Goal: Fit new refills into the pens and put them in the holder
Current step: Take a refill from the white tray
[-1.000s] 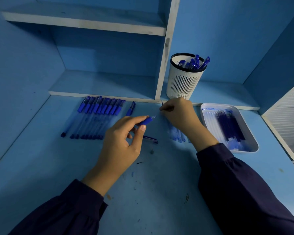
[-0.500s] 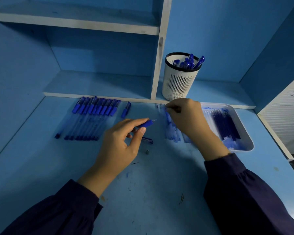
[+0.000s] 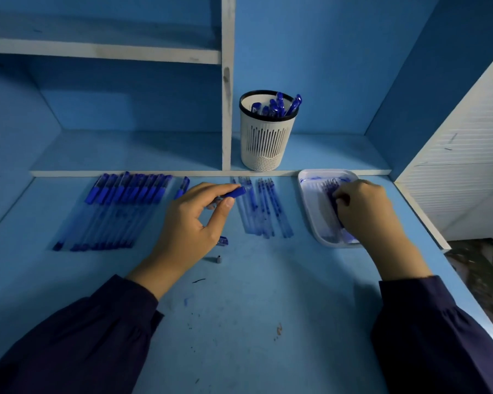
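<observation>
Pinching a pen (image 3: 234, 192) in the left hand (image 3: 188, 223), thumb and fingers clamped on it, blue end pointing toward the right hand (image 3: 365, 214). Reaching with the right hand into the white tray (image 3: 310, 217), fingers curled down onto the new refills (image 3: 332, 189). Cannot tell whether holding one. Hands well apart, with pale, used-looking refills (image 3: 264, 209) lying on the worktop (image 3: 254, 322) between them.

Pick just one refill, not a bunch. Pinch near the middle to keep from bending. Lift clear of the tray rim. Bring over to the left hand and keep the pen still. Line up with the open end, then slide in straight and slow. Do not force.

Mind the small blue bit (image 3: 222, 240) and the grey bit (image 3: 218, 259) just below the left hand; likely needed to close the pen. Then drop into the holder (image 3: 264, 143), up past both hands, beside the finished pens (image 3: 279, 105). Next, on to the row of pens (image 3: 120, 211) left of the left hand.
</observation>
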Tool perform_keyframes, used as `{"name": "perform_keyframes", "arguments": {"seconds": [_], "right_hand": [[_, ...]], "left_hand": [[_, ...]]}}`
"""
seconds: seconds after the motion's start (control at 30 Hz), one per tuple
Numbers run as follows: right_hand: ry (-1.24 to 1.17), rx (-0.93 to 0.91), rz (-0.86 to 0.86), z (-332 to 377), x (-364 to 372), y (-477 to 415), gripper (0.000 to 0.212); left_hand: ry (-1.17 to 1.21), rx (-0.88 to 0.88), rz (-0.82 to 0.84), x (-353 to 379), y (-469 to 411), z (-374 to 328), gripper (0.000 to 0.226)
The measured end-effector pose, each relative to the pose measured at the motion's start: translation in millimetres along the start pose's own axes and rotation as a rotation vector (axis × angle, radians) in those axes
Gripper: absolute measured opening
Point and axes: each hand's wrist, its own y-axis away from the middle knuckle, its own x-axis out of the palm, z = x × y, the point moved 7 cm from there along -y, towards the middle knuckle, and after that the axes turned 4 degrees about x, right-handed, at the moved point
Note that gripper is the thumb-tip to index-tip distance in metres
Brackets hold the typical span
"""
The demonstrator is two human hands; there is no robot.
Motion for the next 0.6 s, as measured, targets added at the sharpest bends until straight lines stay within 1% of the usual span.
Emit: {"name": "perform_keyframes", "arguments": {"seconds": [0.13,0.27,0.37,0.5,0.6], "right_hand": [[-0.035,-0.028,-0.002,1.6,3.9,0.4,0.023],[-0.182,-0.020,0.007,3.8,-2.7,4.0,0.026],[-0.172,0.005,-0.047,-6.4,-7.0,3.5,0.023],[-0.136,-0.007,-0.001,-11.5,-3.0,3.7,0.017],[-0.143,-0.006,0.001,-10.8,-4.2,3.9,0.015]], "left_hand": [[-0.003,0.014,0.006,5.8,-1.3,3.3,0.024],[-0.010,0.006,0.021,4.3,1.7,3.8,0.025],[-0.018,0.008,0.030,4.6,2.1,1.9,0.025],[-0.025,0.001,0.052,6.0,3.2,2.6,0.025],[-0.029,-0.006,0.058,6.4,3.2,3.8,0.025]]}}
